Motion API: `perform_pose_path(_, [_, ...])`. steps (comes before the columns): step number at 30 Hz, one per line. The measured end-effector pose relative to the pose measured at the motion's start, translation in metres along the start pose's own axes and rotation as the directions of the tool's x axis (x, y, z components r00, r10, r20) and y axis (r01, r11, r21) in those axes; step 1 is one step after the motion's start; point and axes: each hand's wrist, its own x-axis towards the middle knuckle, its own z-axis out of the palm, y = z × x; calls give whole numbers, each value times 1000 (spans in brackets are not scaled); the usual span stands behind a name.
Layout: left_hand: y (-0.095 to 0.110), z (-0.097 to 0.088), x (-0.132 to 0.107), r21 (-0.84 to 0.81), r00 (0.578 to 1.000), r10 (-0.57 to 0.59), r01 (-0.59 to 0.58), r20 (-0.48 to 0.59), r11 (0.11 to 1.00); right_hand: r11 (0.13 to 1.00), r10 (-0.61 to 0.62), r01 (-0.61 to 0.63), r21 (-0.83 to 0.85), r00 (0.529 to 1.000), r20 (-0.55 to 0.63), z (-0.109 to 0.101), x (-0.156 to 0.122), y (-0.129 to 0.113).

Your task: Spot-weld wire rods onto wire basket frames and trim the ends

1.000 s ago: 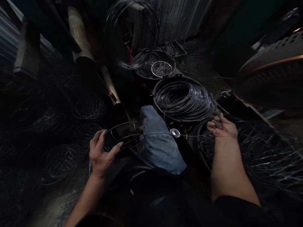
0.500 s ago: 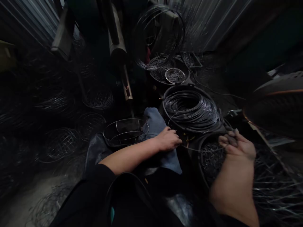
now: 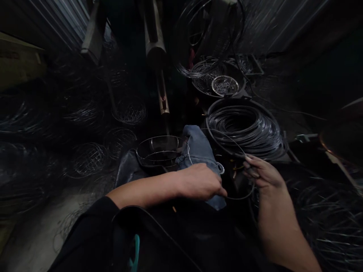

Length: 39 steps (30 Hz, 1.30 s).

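My left hand [image 3: 202,182] reaches across my lap, fingers pinched on a thin wire loop [image 3: 241,195] beside a blue cloth [image 3: 198,149] draped over my knee. My right hand [image 3: 261,172] is closed on the same wire, its fingers curled around the strand where it leads up toward a big coil of dark wire [image 3: 244,126]. A small metal ring [image 3: 221,167] shows just past my left knuckles. A round wire basket frame [image 3: 160,151] rests left of the cloth, with no hand on it.
Finished wire baskets [image 3: 87,158] lie scattered on the dark floor at left. A metal bowl [image 3: 225,85] and more wire loops sit beyond the coil. A post [image 3: 159,64] rises at centre back. Loose wire lengths [image 3: 326,219] pile at right.
My left hand let go of the wire basket frame and crossed right to the wire. My right hand came in closer to it. The view has shifted leftward.
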Motion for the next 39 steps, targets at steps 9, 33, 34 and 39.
perform_pose_path(9, [6,45,-58,123,984,-166,157,69,980,954,-150,181,-240,979,140,111,54,-94])
perform_pose_path(33, [-104,74,-169,-536,186,-738,577,-649,617,37,-578,869,-494,422,699,257,-17,-166])
perform_pose_path(34, [-108,64,-171,-498,188,-707,588,-682,637,33,-585,864,-502,424,691,255,-16,-169])
perform_pose_path(39, [-119,30,-172,-371,198,-606,634,-770,679,248,-676,864,-438,478,561,230,13,-142])
